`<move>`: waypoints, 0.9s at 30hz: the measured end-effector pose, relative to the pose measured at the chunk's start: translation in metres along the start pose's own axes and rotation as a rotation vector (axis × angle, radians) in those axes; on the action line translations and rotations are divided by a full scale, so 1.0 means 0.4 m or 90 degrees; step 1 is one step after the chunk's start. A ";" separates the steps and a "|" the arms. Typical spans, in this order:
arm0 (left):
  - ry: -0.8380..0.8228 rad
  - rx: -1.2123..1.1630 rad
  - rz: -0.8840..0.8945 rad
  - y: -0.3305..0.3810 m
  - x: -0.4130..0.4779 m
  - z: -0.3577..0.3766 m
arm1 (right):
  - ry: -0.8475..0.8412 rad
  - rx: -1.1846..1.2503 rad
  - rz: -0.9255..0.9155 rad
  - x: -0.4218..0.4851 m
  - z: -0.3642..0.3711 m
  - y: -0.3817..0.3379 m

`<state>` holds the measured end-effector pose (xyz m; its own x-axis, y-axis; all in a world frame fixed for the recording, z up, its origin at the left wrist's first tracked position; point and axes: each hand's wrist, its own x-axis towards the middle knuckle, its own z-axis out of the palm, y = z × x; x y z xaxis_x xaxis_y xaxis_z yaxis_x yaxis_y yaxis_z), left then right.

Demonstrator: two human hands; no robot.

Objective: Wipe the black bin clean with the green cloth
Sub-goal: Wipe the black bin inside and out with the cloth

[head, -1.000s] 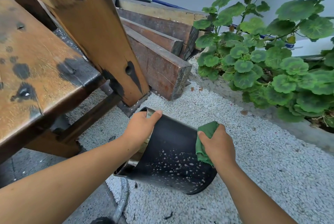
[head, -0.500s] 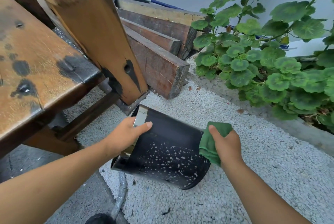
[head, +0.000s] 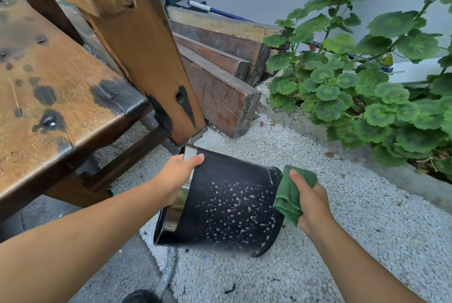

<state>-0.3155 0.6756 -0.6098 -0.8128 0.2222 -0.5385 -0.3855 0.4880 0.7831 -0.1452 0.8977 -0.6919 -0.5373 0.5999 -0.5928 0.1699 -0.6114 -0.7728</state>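
Gripping the black bin (head: 227, 207), left hand (head: 176, 175); green cloth (head: 291, 195) in right hand (head: 310, 204).

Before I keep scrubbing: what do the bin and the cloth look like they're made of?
Black bin: probably metal, judging by the shiny, mirror-like band at the open rim near the left hand; the outside is matte black, speckled with pale spots. Coated plastic can't be ruled out. Green cloth: soft woven or terry-like fabric, bunched into folds in the right hand.
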 end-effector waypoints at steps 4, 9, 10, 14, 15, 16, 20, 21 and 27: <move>0.049 -0.008 -0.065 0.001 0.032 -0.002 | -0.015 0.024 0.005 0.017 0.014 -0.007; 0.069 -0.020 -0.094 -0.042 0.037 0.005 | -0.024 -0.052 0.012 0.017 0.034 0.007; 0.066 -0.019 -0.086 -0.041 0.037 0.004 | -0.025 -0.086 -0.009 0.013 0.044 0.006; 0.021 0.082 -0.019 -0.043 0.028 0.021 | -0.017 -0.288 -0.181 -0.034 0.110 -0.017; 0.021 0.095 0.001 -0.044 0.021 0.033 | -0.035 -0.303 -0.200 -0.054 0.132 -0.022; 0.028 0.099 0.014 -0.048 0.015 0.045 | -0.060 -0.307 -0.208 -0.076 0.154 -0.025; 0.049 0.061 0.044 -0.034 -0.013 0.083 | -0.127 -0.344 -0.218 -0.158 0.242 -0.010; 0.045 0.036 0.043 -0.026 -0.020 0.090 | -0.133 -0.373 -0.234 -0.171 0.259 -0.001; -0.031 -0.028 0.073 -0.006 -0.045 0.114 | -0.111 -0.533 -0.292 -0.175 0.283 0.020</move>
<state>-0.2799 0.7088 -0.6162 -0.8307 0.3151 -0.4589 -0.3118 0.4195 0.8525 -0.1996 0.7924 -0.6311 -0.8011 0.5628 -0.2037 0.4103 0.2686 -0.8715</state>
